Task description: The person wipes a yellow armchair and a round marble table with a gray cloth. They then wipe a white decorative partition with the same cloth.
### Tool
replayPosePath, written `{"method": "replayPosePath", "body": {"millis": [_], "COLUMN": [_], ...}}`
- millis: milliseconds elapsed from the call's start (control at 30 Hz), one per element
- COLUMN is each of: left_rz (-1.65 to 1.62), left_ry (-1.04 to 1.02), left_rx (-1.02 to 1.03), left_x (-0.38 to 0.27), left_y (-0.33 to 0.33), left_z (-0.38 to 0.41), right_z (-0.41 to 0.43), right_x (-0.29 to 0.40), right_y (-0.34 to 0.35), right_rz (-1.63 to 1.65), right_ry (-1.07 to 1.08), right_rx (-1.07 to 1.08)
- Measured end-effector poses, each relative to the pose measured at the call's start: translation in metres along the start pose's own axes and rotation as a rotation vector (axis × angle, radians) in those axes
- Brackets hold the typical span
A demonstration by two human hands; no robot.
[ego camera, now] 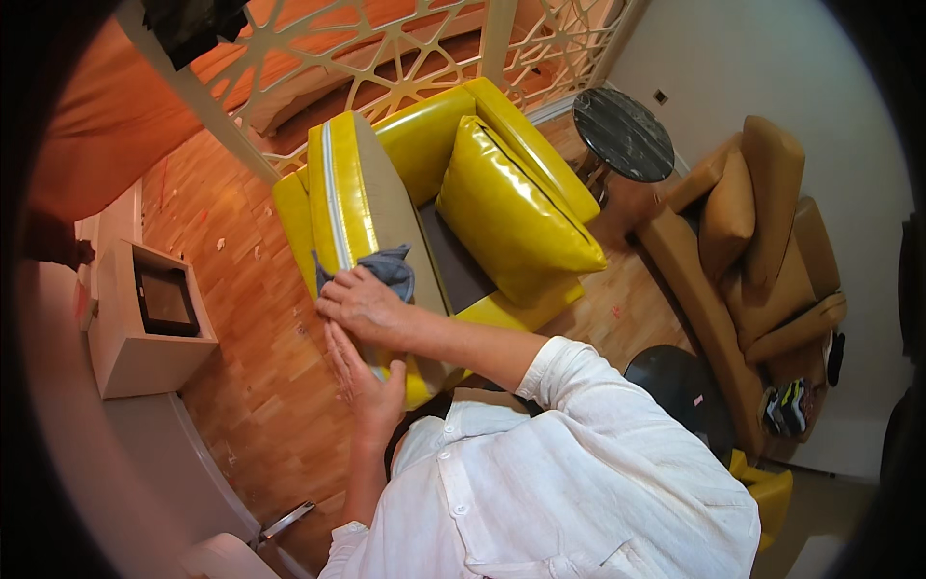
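Observation:
A yellow seat cushion with a grey-beige fabric underside stands on its edge at the left side of a glossy yellow armchair. A pale zipper strip runs along the cushion's side. My right hand is closed over a blue-grey cloth, pressed on that side near the zipper. Just below it my left hand rests against the cushion's near end, thumb spread from the fingers, holding nothing. A yellow pillow leans inside the armchair.
A white cabinet stands on the left, and a lattice partition rises behind the armchair. To the right are a round dark marble-top table, a brown sofa with loose cushions and a dark round table. Small scraps lie on the wood floor.

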State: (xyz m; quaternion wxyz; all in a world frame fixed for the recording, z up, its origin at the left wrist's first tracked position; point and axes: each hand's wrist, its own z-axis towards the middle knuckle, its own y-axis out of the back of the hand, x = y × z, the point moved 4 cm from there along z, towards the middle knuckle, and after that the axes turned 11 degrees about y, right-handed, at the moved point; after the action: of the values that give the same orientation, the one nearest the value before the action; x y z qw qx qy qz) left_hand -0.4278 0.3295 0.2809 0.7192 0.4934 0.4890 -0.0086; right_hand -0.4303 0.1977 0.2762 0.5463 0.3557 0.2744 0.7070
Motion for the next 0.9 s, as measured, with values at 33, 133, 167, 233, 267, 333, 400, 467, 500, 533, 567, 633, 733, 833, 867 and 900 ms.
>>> {"method": "replayPosePath", "body": {"millis": [33,133,167,233,267,333,400,467,500,533,567,633,733,833,867,900], "left_rz": [0.016,0.283,0.369,0.316,0.344,0.375,0.37,0.411,0.406,0.402,0.399,0.404,0.345,0.347,0.364,0.379], "left_ry": [-0.007,-0.084,-0.129,-0.104,-0.102,-0.093,-0.029,0.065,0.116,0.165,0.213,0.177,0.158,0.15,0.149,0.147], "left_rx": [-0.04,-0.114,-0.135,-0.164,-0.155,-0.148,-0.141,-0.149,-0.17,-0.192,-0.215,-0.314,-0.37,-0.391,-0.398,-0.401], "left_x": [-0.002,-0.007,-0.01,-0.014,-0.012,-0.009,-0.001,0.002,-0.002,-0.006,-0.008,0.013,0.016,0.007,0.007,0.007], "left_y": [-0.01,-0.028,-0.03,-0.03,-0.028,-0.021,-0.013,-0.005,-0.006,-0.008,-0.007,-0.013,-0.015,-0.018,-0.019,-0.017], "left_z": [-0.004,-0.013,-0.012,-0.012,-0.008,-0.003,0.001,0.006,0.007,0.011,0.013,0.01,0.01,0.012,0.011,0.009], "right_z": [-0.01,-0.047,-0.06,-0.097,-0.122,-0.17,-0.221,-0.269,-0.292,-0.312,-0.328,-0.353,-0.411,-0.447,-0.45,-0.447], "right_x": [0.001,-0.014,-0.023,-0.05,-0.069,-0.106,-0.142,-0.181,-0.201,-0.222,-0.24,-0.267,-0.275,-0.253,-0.254,-0.247], "right_y": [0.01,0.05,0.064,0.083,0.084,0.09,0.103,0.111,0.115,0.121,0.129,0.144,0.127,0.094,0.085,0.079], "right_rz": [0.03,0.299,0.408,0.54,0.497,0.569,0.697,0.684,0.651,0.564,0.415,0.049,-0.094,-0.189,-0.064,-0.058], "right_ry": [0.008,-0.087,-0.122,-0.274,-0.324,-0.563,-0.872,-1.097,-1.2,-1.174,-1.116,-0.975,-1.194,-1.058,-1.148,-1.129], "right_rx": [-0.031,-0.143,-0.2,-0.271,-0.293,-0.32,-0.369,-0.46,-0.498,-0.578,-0.61,-0.605,-0.038,0.161,0.261,0.262]}}
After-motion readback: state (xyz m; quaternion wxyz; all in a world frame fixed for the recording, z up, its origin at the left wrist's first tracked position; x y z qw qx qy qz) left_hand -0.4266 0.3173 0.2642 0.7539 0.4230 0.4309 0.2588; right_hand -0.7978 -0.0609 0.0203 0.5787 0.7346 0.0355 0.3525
